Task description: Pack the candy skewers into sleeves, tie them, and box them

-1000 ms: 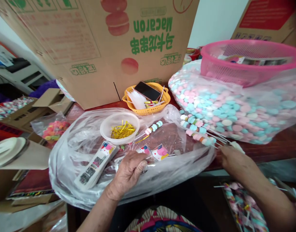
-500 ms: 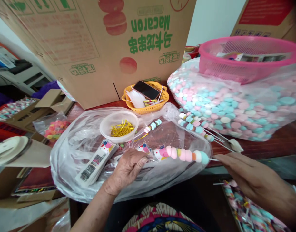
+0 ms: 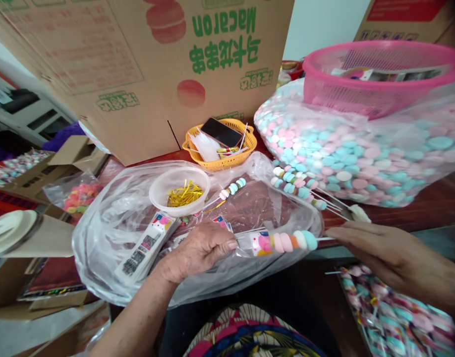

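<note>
My left hand (image 3: 207,248) pinches the end of a clear printed wrapper bag (image 3: 262,243). From the right, a marshmallow skewer (image 3: 294,241) reaches into this bag, its pink end covered and its white and blue end outside. My right hand (image 3: 383,250) has its fingers closed on the skewer's white stick. Left of my left hand lies a stack of flat printed bags (image 3: 147,248). A white bowl (image 3: 155,198) of gold twist ties (image 3: 185,195) stands behind it, with a short marshmallow skewer (image 3: 233,188) beside the bowl.
Several finished skewers (image 3: 296,183) lie before a large bag of marshmallows (image 3: 335,153), which carries a pink basket (image 3: 383,87). A yellow basket (image 3: 235,161) holds a phone. A macaron carton (image 3: 145,119) stands behind. Below right are wrapped skewers (image 3: 402,312); a lidded cup (image 3: 51,235) is at left.
The skewer's pink end has gone into the wrapper bag, which now covers several marshmallows. My left hand has moved slightly right, and the view has shifted a little.
</note>
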The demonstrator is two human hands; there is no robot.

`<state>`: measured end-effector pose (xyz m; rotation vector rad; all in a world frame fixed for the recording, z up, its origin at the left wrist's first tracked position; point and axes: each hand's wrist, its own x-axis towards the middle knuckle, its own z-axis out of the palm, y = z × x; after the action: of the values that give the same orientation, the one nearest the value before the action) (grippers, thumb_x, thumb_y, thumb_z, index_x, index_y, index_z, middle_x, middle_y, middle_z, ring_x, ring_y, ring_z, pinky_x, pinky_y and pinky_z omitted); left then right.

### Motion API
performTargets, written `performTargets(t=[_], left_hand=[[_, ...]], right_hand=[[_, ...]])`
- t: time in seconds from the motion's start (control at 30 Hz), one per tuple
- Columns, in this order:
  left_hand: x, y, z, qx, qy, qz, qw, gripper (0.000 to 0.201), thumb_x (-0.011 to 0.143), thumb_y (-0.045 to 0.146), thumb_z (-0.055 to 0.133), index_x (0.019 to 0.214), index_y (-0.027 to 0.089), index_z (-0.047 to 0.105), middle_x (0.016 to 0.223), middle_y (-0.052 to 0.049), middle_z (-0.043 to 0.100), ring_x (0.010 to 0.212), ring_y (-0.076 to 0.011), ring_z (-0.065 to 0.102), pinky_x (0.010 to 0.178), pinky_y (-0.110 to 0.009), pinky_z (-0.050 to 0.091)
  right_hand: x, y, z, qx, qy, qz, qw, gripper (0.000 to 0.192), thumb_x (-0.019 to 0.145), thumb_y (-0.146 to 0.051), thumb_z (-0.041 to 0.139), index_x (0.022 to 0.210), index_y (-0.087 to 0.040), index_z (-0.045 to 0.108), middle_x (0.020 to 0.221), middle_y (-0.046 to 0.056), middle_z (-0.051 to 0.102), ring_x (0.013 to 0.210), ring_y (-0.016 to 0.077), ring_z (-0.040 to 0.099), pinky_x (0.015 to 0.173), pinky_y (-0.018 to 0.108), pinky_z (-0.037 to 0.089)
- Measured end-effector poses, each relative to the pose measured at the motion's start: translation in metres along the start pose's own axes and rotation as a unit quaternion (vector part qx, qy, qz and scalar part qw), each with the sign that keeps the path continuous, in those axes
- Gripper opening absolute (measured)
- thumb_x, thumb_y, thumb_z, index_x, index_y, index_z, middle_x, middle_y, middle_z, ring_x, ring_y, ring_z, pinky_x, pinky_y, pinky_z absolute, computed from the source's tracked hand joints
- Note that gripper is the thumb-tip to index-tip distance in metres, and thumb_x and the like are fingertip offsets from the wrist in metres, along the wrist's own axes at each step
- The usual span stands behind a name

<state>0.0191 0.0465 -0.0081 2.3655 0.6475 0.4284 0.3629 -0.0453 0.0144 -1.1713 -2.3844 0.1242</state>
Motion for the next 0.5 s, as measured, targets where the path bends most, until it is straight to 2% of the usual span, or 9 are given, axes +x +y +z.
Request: performTargets(t=[0.07, 0.17, 0.23, 0.33, 0.4, 0.5], left_hand=[[0.005, 0.001, -0.002, -0.011, -0.035, 0.022, 0.999, 0.043, 0.099, 0.036, 0.032, 0.070, 0.018, 0.056, 0.066, -0.002, 0.057, 0.066, -0.0135, 0.050, 0.069, -0.027, 0.039], [0.011, 0.002, -0.005, -0.018, -0.044, 0.016, 0.999, 0.042, 0.099, 0.034, 0.033, 0.070, 0.017, 0.057, 0.066, -0.001, 0.055, 0.064, -0.0128, 0.048, 0.067, -0.026, 0.037], [0.013, 0.004, -0.006, -0.015, -0.035, -0.003, 0.999, 0.037, 0.099, 0.034, 0.033, 0.086, 0.018, 0.063, 0.077, -0.002, 0.062, 0.071, -0.0142, 0.054, 0.071, -0.026, 0.039], [0.016, 0.010, -0.001, -0.017, -0.023, -0.017, 0.999, 0.035, 0.096, 0.044, 0.042, 0.112, 0.020, 0.062, 0.095, -0.005, 0.068, 0.085, -0.0185, 0.059, 0.077, -0.028, 0.041], [0.020, 0.014, 0.006, -0.020, -0.045, -0.023, 0.999, 0.039, 0.087, 0.053, 0.055, 0.106, 0.020, 0.064, 0.086, -0.004, 0.067, 0.078, -0.0184, 0.059, 0.070, -0.026, 0.040], [0.027, 0.019, 0.020, -0.028, -0.080, -0.078, 0.993, 0.037, 0.077, 0.054, 0.067, 0.084, 0.018, 0.064, 0.066, 0.002, 0.057, 0.061, -0.0136, 0.051, 0.056, -0.023, 0.031]], right_hand=[[0.004, -0.003, 0.001, 0.014, -0.009, 0.005, 1.000, 0.046, 0.085, -0.007, 0.044, 0.122, -0.029, 0.059, 0.095, 0.007, 0.073, 0.085, 0.0158, 0.071, 0.068, 0.020, 0.056], [0.007, -0.006, 0.003, 0.038, -0.014, 0.012, 0.999, 0.045, 0.085, -0.006, 0.043, 0.120, -0.029, 0.061, 0.097, 0.006, 0.073, 0.087, 0.0148, 0.070, 0.074, 0.020, 0.056], [0.006, -0.006, 0.005, 0.044, -0.006, 0.029, 0.999, 0.041, 0.086, -0.008, 0.043, 0.117, -0.027, 0.064, 0.097, 0.007, 0.074, 0.088, 0.0159, 0.071, 0.076, 0.022, 0.056], [0.005, -0.006, 0.008, 0.050, 0.007, 0.060, 0.997, 0.037, 0.087, -0.012, 0.046, 0.114, -0.027, 0.066, 0.098, 0.008, 0.074, 0.087, 0.0171, 0.071, 0.074, 0.022, 0.056], [0.007, -0.009, 0.010, 0.068, 0.001, 0.058, 0.996, 0.037, 0.088, -0.012, 0.045, 0.115, -0.026, 0.066, 0.095, 0.007, 0.074, 0.084, 0.0156, 0.071, 0.071, 0.020, 0.056], [0.011, -0.014, 0.014, 0.078, -0.019, 0.041, 0.996, 0.038, 0.088, -0.011, 0.041, 0.114, -0.024, 0.066, 0.090, 0.007, 0.073, 0.077, 0.0148, 0.070, 0.066, 0.021, 0.056]])
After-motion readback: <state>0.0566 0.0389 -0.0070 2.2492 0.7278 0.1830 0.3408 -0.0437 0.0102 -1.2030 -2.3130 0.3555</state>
